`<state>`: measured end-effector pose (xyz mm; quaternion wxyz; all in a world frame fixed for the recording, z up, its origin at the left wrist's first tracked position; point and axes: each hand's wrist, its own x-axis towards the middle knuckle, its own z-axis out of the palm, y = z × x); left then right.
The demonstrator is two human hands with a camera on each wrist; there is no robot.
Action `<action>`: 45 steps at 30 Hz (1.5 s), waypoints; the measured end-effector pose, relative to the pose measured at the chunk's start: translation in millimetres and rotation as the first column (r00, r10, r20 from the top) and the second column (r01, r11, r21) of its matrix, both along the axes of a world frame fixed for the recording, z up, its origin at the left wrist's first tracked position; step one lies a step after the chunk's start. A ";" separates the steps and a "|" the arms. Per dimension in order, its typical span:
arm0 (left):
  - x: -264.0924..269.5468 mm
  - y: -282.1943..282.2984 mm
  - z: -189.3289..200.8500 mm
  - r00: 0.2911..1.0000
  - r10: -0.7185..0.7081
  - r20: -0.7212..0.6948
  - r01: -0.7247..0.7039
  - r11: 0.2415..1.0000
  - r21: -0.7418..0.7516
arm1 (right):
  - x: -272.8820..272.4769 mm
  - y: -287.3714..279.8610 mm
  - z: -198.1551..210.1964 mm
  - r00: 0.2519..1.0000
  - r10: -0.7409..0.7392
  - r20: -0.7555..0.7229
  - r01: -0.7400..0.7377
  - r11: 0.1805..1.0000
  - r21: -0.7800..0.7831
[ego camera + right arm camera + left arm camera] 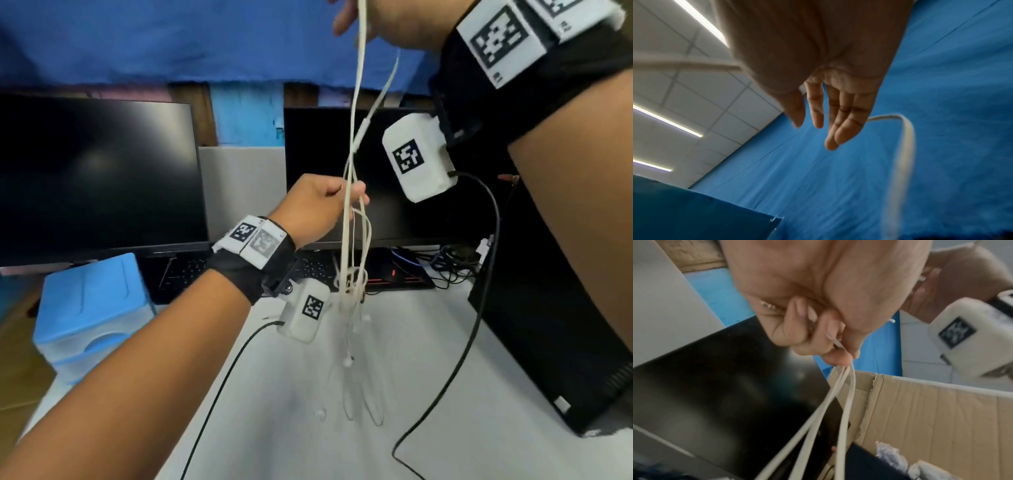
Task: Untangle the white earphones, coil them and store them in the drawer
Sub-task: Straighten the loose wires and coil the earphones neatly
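Note:
The white earphones (pixel 352 281) hang in the air as a tangled bundle, with a knot low down and earbuds (pixel 347 361) dangling just above the white table (pixel 291 394). My left hand (pixel 352 193) pinches several strands of the cord at mid height; the left wrist view shows thumb and fingertips of this left hand (pixel 840 352) closed on the cord (pixel 846 402). My right hand (pixel 356 20) is raised high at the top edge. In the right wrist view the fingers of the right hand (pixel 822 126) are straight, and the cord (pixel 907 146) loops over the hand from behind.
A blue plastic drawer unit (pixel 92 301) stands at the table's left edge. Two dark monitors (pixel 96 171) and a keyboard (pixel 191 270) line the back. A black PC tower (pixel 548 325) stands on the right. A cardboard box (pixel 941 410) shows in the left wrist view.

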<state>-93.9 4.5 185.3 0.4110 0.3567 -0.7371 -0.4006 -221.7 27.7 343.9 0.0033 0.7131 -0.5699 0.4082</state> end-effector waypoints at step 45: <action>61.8 -13.2 -47.5 0.784 0.216 -0.581 0.247 0.751 0.613 | -76.3 13.8 -146.1 0.817 -0.092 0.570 -0.078 0.961 0.266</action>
